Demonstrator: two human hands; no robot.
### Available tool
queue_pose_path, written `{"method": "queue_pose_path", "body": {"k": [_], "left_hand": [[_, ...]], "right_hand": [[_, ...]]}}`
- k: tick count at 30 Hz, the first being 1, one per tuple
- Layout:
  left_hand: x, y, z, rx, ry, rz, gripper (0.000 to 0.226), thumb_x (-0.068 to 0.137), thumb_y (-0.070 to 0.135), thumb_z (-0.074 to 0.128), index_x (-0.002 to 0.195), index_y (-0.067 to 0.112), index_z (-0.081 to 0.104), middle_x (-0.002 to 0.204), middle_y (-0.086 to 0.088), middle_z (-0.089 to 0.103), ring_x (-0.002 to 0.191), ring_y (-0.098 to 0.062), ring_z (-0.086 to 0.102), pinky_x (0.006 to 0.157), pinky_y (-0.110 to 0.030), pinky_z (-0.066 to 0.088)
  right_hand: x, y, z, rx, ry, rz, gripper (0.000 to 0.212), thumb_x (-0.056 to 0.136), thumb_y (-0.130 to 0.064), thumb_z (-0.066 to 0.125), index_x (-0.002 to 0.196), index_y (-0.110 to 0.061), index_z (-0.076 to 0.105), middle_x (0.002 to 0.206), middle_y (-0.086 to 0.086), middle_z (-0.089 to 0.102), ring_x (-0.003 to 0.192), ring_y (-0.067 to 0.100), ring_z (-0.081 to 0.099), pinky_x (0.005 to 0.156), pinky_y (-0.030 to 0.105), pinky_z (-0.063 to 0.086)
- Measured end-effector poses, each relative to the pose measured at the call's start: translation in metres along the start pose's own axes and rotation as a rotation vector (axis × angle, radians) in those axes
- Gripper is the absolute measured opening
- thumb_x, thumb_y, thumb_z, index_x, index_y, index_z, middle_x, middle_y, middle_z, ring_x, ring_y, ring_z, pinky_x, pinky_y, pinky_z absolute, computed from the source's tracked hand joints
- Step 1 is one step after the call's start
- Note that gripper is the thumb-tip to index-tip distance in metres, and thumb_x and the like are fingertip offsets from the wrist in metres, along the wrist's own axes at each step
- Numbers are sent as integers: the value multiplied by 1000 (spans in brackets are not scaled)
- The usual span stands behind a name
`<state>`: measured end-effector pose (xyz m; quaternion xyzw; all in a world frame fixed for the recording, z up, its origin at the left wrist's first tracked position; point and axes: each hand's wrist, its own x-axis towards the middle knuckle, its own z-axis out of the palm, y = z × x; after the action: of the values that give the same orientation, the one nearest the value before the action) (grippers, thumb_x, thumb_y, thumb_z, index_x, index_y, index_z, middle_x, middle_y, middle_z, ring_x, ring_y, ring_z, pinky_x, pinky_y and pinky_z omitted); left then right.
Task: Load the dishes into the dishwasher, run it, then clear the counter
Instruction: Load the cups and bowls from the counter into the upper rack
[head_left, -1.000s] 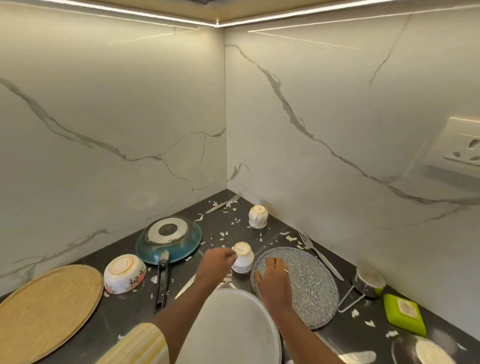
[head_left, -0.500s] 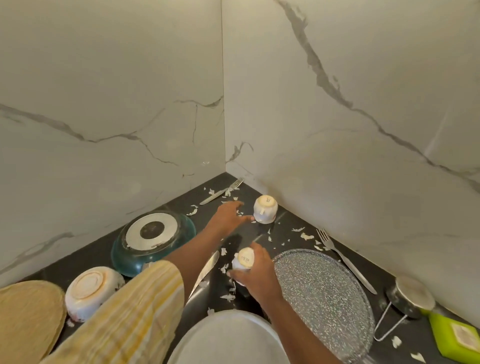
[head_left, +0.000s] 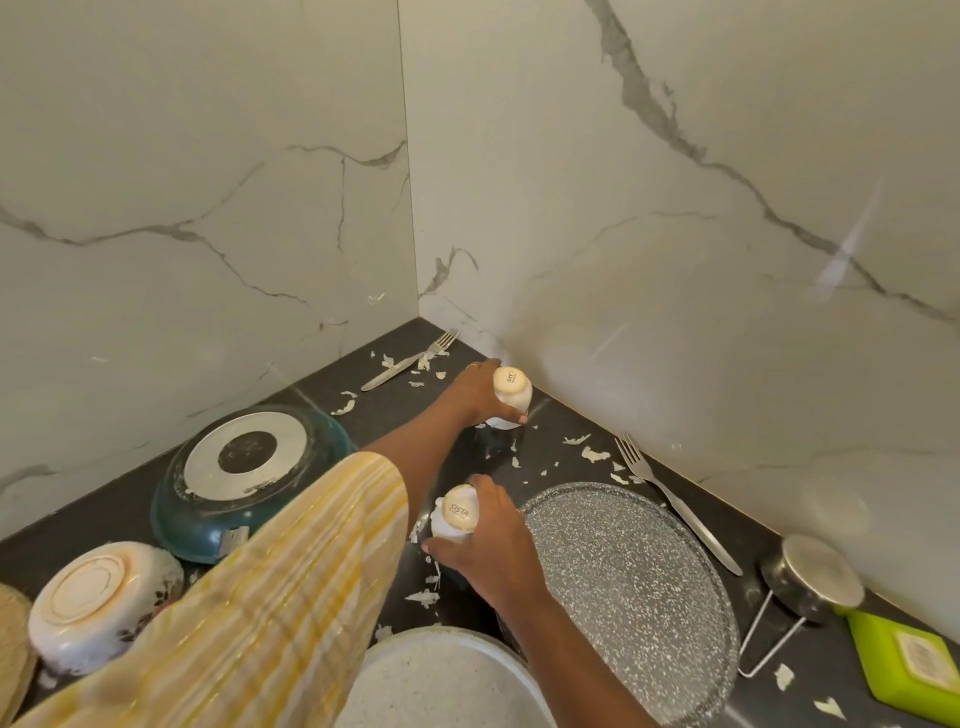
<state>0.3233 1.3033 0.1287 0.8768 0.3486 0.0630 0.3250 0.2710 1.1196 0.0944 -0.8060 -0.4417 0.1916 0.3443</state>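
Each hand is clenched round an upturned cup: the left hand (head_left: 475, 395) grips the far cup (head_left: 511, 391) near the corner, the right hand (head_left: 485, 540) the near cup (head_left: 454, 517) beside the speckled plate (head_left: 623, 582). Both cups sit at the bench (head_left: 561, 431), probably gathered as a pair for one trip to the dishwasher.

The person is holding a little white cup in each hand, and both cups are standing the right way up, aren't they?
Not quite. Each hand does hold a little white cup, the left hand on the far cup and the right hand on the near cup, but both are upside down. The head view shows their bases facing up.
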Motion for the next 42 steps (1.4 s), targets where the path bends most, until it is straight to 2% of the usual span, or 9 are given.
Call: {"method": "queue_pose_path", "body": {"k": [2,6,11,16,21,27,32,36,42], "left_hand": [[-2,-1,2,-30,32,16,74,62,34,83,124,14,47,124,-8,54,112,-25,51,78,-28,41],[-15,-2,-5,-78,105,60,67,63,25,83,120,13,50,120,-8,56,109,-25,53,83,-29,41],[-59,3,-37,-184,252,123,56,61,19,84,109,11,56,104,-2,62,94,-17,56,79,-26,41],[-132,5,-59,-153,260,100,79,63,19,84,132,13,46,129,-4,53,121,-20,48,96,-23,34],[-216,9,-58,-211,307,61,69,65,19,82,126,14,51,118,-2,60,107,-16,55,87,-20,37],[-311,24,-32,-294,373,1,63,64,27,83,119,21,54,110,0,61,103,-18,57,89,-31,46],[-381,41,7,-353,452,-7,57,60,21,84,108,28,55,94,15,60,92,-10,57,73,-19,42],[-430,48,24,-307,522,-31,68,59,20,85,120,21,54,108,12,56,101,-8,52,87,-24,42],[-487,50,31,-324,513,-55,59,59,20,85,110,25,55,100,13,59,95,-10,55,82,-24,39]], "right_hand": [[1,1,-3,-6,-61,-23,78,62,-43,77,126,-29,34,116,-7,46,99,11,47,74,22,37],[1,1,-11,-19,-142,-51,83,63,-34,79,130,-28,29,118,-8,41,107,12,45,79,21,37],[-16,-9,-14,94,-6,-56,80,64,-29,80,130,-24,36,119,-6,46,101,8,47,77,15,38],[-45,-29,-22,163,141,1,79,64,-27,81,131,-20,40,121,0,51,106,14,50,84,18,41],[-96,-37,-42,100,226,16,80,64,-23,81,131,-14,40,124,3,51,111,17,50,90,21,40],[-159,-39,-66,156,342,52,75,60,-16,81,127,-14,46,114,4,56,101,18,53,80,17,37],[-210,-35,-74,188,334,-10,71,56,-8,77,121,-11,47,105,3,55,94,20,53,78,22,40],[-248,-31,-73,167,315,-34,69,57,-8,79,118,-8,48,106,6,54,97,22,52,80,24,38],[-307,-33,-69,136,284,-60,73,58,-10,78,123,-5,46,115,10,54,106,26,51,88,28,40]]}}
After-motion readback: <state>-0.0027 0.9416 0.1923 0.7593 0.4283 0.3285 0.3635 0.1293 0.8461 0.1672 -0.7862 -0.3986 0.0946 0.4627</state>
